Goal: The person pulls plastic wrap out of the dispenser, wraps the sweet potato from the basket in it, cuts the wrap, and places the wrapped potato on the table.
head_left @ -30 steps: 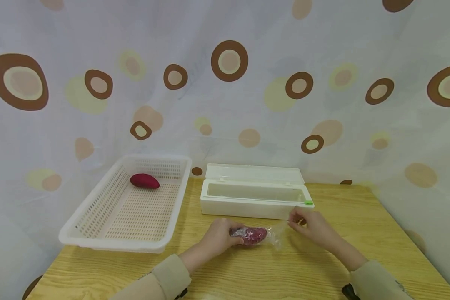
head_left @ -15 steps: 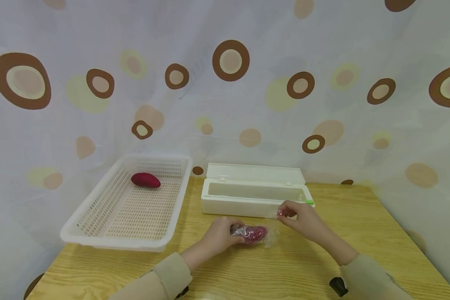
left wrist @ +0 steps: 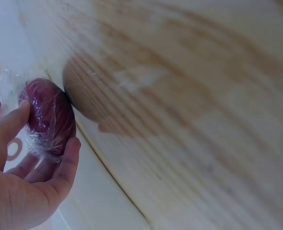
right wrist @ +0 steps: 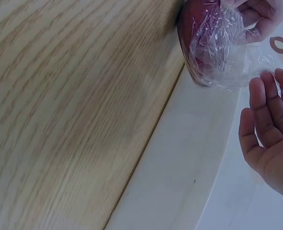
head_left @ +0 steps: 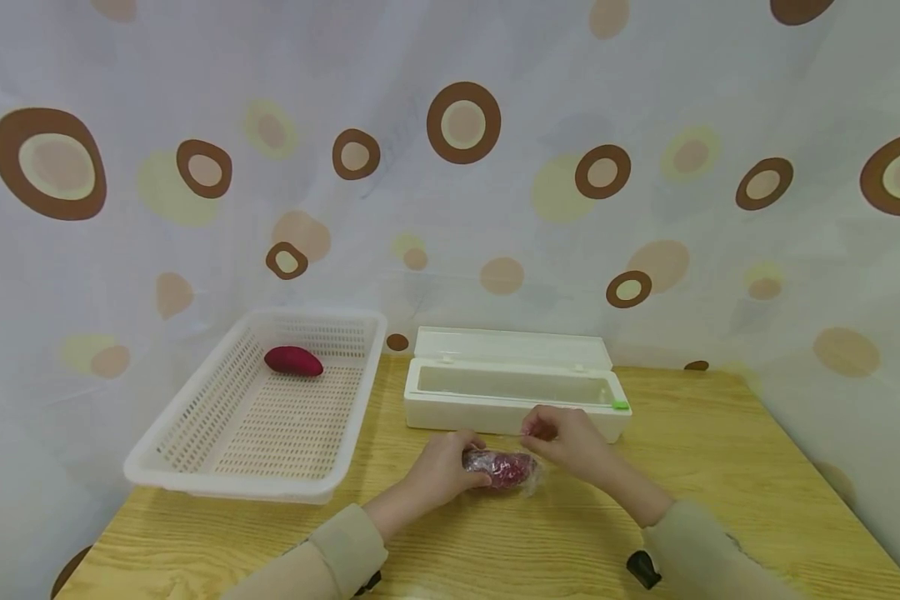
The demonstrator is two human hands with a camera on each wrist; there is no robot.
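Observation:
A purple-red sweet potato (head_left: pixel 508 470) wrapped in clear cling film is held low over the table at the middle of the head view. My left hand (head_left: pixel 441 471) grips its left end, thumb on the near side. In the left wrist view, the fingers curl under the wrapped sweet potato (left wrist: pixel 48 112). Loose cling film (right wrist: pixel 249 62) trails off the other end, and my right hand (head_left: pixel 570 440) pinches its edge between thumb and fingers. An unwrapped sweet potato (head_left: pixel 293 361) lies in a white plastic basket (head_left: pixel 341 471) at the left.
Behind the hands stands a long white box (head_left: pixel 450 412) with its lid (head_left: pixel 510 346) raised and a green slider (head_left: pixel 620 405) at the right of its front edge. The wooden table (head_left: pixel 720 467) runs back to a patterned curtain (head_left: pixel 525 75).
My right hand has moved left toward the sweet potato, drawing the loose film end in close and over it. The left hand keeps its grip in about the same place.

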